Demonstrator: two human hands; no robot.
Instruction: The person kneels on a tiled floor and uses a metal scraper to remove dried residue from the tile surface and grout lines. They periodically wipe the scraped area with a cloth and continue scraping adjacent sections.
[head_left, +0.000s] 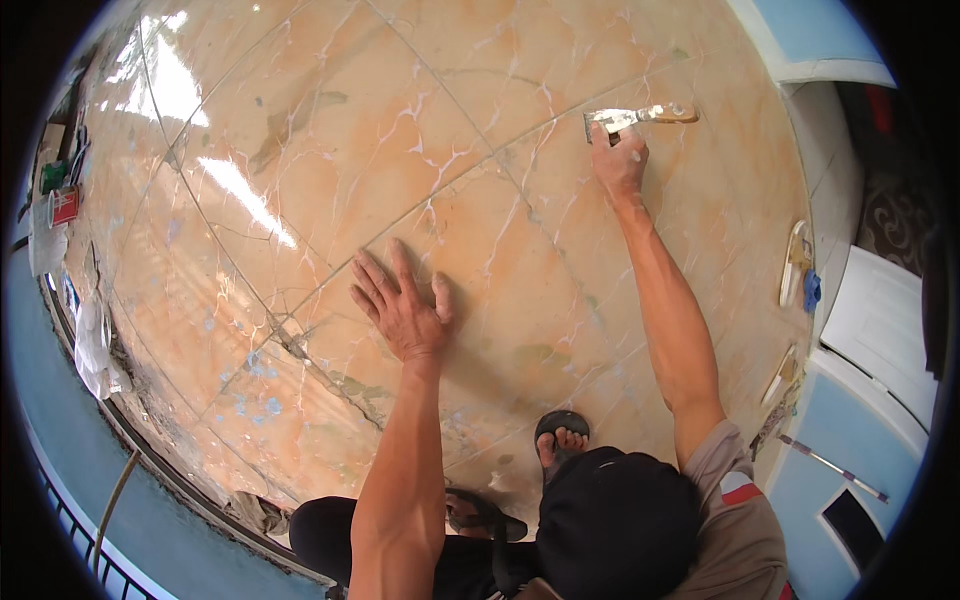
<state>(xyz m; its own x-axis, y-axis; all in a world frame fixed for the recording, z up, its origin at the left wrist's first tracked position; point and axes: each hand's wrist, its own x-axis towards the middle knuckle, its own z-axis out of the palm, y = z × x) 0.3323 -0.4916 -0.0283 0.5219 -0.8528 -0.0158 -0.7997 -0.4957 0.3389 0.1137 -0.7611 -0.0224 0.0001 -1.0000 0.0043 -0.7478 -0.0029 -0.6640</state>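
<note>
My left hand (403, 307) rests palm down on the orange-beige marbled tile floor (480, 217), its fingers spread beside a grout line. Farther forward and to the right, my right hand (621, 157) is at a putty knife (667, 113) with a worn wooden handle and a whitish-smeared metal blade. The fingers are closed around the blade end, and the handle points right, outside the fist. Part of the blade is hidden by the fingers. Cracks and a broken joint (294, 346) run through the tiles left of my left hand, with blue paint flecks (255, 364) near them.
A white plastic bag (94, 352), a red container (64, 206) and a green object (54, 175) lie along the left wall. Slippers (793, 262) with a blue item (812, 291) stand by the right wall, near a white door (874, 322). My sandalled foot (561, 439) is below.
</note>
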